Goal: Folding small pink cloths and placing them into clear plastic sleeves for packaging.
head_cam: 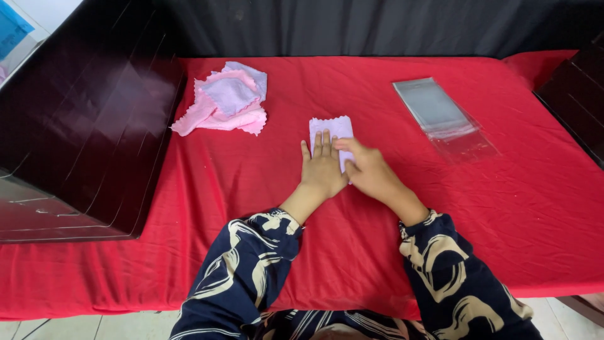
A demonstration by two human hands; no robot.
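Mid-frame on the red bench [503, 208], left hand [322, 167] lay flat, fingers together, pinning the lilac cloth [331, 128] while right hand [368, 170] pressed its fold, fingers closed; pink cloth pile [223, 104] upper left.

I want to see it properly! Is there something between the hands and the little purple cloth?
No. Both the left hand and the right hand lie flat right on the small lilac cloth, pressing it on the red table cover. Nothing lies between them.

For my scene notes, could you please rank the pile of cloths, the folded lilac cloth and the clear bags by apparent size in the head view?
1. pile of cloths
2. clear bags, nearly alike
3. folded lilac cloth, partly under both hands
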